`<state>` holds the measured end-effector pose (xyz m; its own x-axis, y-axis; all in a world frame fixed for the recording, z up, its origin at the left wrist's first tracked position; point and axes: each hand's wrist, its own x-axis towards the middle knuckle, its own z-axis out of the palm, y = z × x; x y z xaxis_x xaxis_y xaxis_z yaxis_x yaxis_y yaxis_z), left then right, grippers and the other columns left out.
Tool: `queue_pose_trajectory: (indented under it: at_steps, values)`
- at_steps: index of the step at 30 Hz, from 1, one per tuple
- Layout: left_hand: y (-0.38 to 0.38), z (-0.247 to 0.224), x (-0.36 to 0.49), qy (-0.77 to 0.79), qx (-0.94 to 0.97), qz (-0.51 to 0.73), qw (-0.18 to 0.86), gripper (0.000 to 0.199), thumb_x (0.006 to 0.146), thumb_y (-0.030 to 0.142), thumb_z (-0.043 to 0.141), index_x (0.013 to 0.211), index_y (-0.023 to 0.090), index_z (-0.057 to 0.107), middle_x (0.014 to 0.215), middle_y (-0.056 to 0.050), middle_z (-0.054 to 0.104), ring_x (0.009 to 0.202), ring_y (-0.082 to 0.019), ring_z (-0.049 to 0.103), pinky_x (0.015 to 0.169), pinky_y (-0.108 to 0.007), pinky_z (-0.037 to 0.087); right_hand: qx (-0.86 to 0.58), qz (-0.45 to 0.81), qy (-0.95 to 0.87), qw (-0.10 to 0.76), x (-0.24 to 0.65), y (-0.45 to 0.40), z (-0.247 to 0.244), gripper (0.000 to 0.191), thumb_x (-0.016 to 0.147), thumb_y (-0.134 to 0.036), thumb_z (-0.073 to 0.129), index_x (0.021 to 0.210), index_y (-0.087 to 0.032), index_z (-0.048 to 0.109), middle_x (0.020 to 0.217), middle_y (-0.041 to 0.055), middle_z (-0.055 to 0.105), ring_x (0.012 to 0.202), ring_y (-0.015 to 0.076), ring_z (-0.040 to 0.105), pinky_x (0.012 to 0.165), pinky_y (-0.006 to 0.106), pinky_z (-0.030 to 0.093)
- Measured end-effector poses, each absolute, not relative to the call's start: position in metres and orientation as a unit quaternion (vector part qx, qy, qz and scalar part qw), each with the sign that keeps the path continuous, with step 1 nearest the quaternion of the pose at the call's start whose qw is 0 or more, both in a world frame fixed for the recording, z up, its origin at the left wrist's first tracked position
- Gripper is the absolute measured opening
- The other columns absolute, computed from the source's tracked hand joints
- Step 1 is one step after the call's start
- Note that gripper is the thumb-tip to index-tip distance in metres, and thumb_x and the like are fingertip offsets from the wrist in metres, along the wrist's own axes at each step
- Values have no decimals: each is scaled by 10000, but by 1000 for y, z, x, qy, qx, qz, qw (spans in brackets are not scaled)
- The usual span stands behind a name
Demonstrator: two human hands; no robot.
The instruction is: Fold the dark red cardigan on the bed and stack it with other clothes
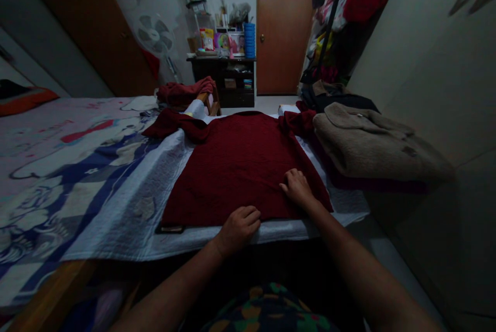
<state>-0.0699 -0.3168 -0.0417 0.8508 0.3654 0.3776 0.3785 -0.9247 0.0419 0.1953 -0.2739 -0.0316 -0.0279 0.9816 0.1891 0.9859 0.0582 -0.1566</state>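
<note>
Left hand [239, 226] at the red garment's [244, 167] near edge, right hand [296, 186] atop it, hands apart, I cannot tell any grip.

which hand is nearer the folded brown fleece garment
Right. The right hand rests on the dark red top, toward the side where the folded brown fleece garment lies; the left hand is farther off, at the top's near hem.

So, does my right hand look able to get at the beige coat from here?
Probably yes. Your right hand rests on the red shirt, and the beige coat lies just to its right, with nothing covering its top or standing between them.
</note>
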Motion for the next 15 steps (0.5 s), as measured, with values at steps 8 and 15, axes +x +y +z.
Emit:
queue_pose_trajectory:
  at_steps: [8,15]
  values:
    - [-317,-40,-70,-185,-963,-193,12,142,924,165,499,896,166,639,1072,-80,647,1082,-206,555,893,-349,494,-666,-16,-741,83,191,-269,-34,122,932,-219,486,962,-189,601,1058,134,579,985,265,496,845,374,387]
    - [-318,-40,-71,-196,-960,-197,8,169,921,159,475,875,171,637,1071,-83,653,1032,-204,590,889,-360,509,-690,-65,-711,114,191,-265,-36,129,948,-251,460,972,-198,574,1053,123,572,991,267,475,858,375,373]
